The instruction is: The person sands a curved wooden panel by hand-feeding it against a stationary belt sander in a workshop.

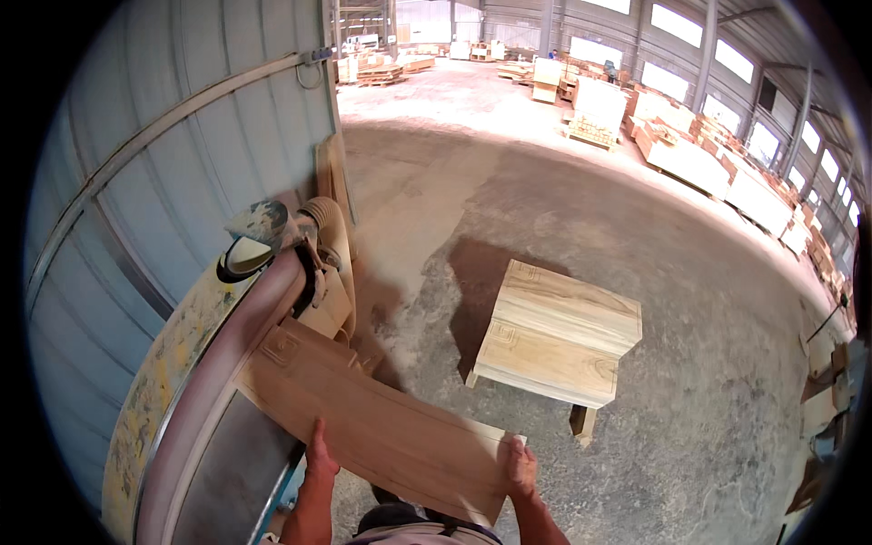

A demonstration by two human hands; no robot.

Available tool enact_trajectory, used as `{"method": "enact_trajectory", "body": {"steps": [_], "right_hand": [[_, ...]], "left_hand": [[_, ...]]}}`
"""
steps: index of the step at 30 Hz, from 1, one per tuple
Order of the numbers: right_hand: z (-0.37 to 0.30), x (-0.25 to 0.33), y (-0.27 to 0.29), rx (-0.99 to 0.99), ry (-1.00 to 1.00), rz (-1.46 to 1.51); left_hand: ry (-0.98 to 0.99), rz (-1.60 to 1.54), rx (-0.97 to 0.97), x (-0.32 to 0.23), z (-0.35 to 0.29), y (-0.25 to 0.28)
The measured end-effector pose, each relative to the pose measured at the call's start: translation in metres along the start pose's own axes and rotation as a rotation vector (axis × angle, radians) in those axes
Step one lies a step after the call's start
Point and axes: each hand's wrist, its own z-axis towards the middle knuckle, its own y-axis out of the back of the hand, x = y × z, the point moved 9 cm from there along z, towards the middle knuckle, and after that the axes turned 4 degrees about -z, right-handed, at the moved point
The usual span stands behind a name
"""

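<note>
A long wooden board (391, 427) with a carved square spiral near its far left end lies across in front of me. My left hand (321, 451) grips its near long edge, the thumb up against the wood. At the board's right end, my right hand (520, 465) is closed round the corner. The far left end meets the reddish belt of a belt sander (213, 381), whose casing is worn yellow and grey. Whether the end presses on the belt or only lies beside it, I cannot tell.
Two similar carved boards (554, 331) rest on a low wooden stand on the concrete floor, right of the sander. A ribbed dust hose (320, 214) rises behind the sander. Corrugated metal panels (182, 154) stand on the left. Stacked timber (690, 154) lines the far right.
</note>
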Motion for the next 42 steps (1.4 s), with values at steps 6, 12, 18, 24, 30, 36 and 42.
{"method": "enact_trajectory", "body": {"steps": [6,12,18,24,30,36,42], "right_hand": [[0.0,-0.008,0.046,-0.303,-0.16,0.594],[0.01,-0.027,0.044,-0.385,-0.222,0.366],[-0.021,-0.141,0.047,-0.386,-0.561,0.601],[-0.032,-0.204,0.074,-0.25,-0.488,0.273],[-0.031,-0.06,0.103,-0.363,-0.356,0.44],[-0.041,0.025,0.116,-0.488,-0.262,0.49],[-0.059,0.171,0.065,-0.418,0.178,0.178]], "left_hand": [[-0.148,-0.033,0.237,-0.012,-0.058,-0.087],[-0.249,0.07,0.383,-0.066,-0.092,-0.148],[-0.271,0.178,0.401,-0.116,-0.124,-0.211],[-0.607,0.634,0.517,-0.073,-0.18,-0.278],[-0.39,0.867,0.695,-0.01,-0.162,-0.262],[-0.393,1.169,0.776,0.011,-0.143,-0.239],[-0.296,1.196,0.821,0.016,-0.122,-0.214]]}}
